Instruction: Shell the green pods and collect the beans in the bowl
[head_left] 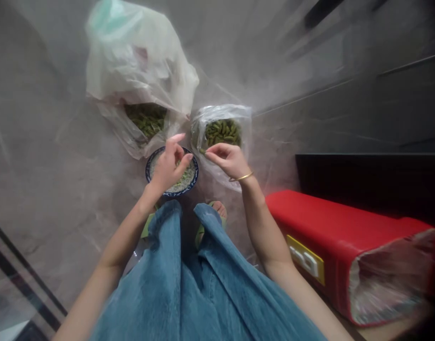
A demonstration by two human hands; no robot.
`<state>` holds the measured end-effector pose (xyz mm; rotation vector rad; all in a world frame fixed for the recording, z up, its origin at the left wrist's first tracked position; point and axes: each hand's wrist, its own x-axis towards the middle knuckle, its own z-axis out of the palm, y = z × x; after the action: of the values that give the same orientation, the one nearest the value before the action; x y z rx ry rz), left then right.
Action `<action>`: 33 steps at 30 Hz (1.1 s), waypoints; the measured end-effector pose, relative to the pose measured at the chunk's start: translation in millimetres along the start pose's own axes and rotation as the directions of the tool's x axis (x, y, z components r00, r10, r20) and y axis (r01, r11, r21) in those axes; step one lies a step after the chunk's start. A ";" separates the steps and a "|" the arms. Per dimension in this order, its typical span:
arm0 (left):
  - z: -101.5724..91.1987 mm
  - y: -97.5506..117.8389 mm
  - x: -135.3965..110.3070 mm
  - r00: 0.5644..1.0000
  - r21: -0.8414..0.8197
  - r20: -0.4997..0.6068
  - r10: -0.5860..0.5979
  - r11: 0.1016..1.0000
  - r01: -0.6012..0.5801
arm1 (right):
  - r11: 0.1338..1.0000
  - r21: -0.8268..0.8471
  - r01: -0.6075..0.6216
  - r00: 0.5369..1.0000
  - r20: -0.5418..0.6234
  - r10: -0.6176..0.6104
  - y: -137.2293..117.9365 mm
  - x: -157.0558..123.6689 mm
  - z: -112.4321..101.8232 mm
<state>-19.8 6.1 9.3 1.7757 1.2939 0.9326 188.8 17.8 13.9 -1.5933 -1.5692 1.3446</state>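
Observation:
My left hand (170, 163) is over a blue-and-white patterned bowl (196, 181), thumb and index finger apart, with nothing visible between them. Pale green bits (185, 178) lie inside the bowl, partly hidden by that hand. My right hand (229, 160), with a gold bangle at its wrist, pinches a small green pod (202, 151) just right of the bowl. Beyond it stands an open clear plastic bag (246, 116) holding many green pods (222, 132). A larger whitish plastic bag (139, 66) lies at the upper left, with more green pods (146, 118) showing at its mouth.
Grey marbled floor (54, 142) lies under everything. At the right stands a red bin-like container (320, 222) with a plastic liner, beside a dark panel (366, 184). Two feet in green sandals (200, 234) are just below the bowl. Dark bars (25, 279) cross the lower left.

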 end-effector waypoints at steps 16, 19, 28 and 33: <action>-11.3 4.2 -14.2 0.992 -0.102 0.095 0.084 0.992 -0.074 | 0.997 0.058 0.048 0.939 0.338 -0.065 -37.1 -14.9 25.4; -12.1 1.9 -17.6 0.981 -0.131 0.177 0.078 0.990 -0.055 | 0.995 0.013 0.103 0.918 0.384 -0.100 -38.1 -17.3 24.0; -7.4 -1.8 -26.4 0.985 -0.033 0.145 0.089 0.996 -0.085 | 0.969 -0.156 0.193 0.960 0.233 -0.153 -35.0 -22.8 37.8; -0.4 -3.7 -26.8 0.984 0.084 0.063 0.165 0.982 -0.170 | 0.949 -0.273 0.157 0.984 0.124 -0.127 -33.4 -26.8 52.0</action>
<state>-27.9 -18.8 2.7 1.9903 1.1813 0.9223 132.9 -15.2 31.9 -1.5536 -1.9745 1.1853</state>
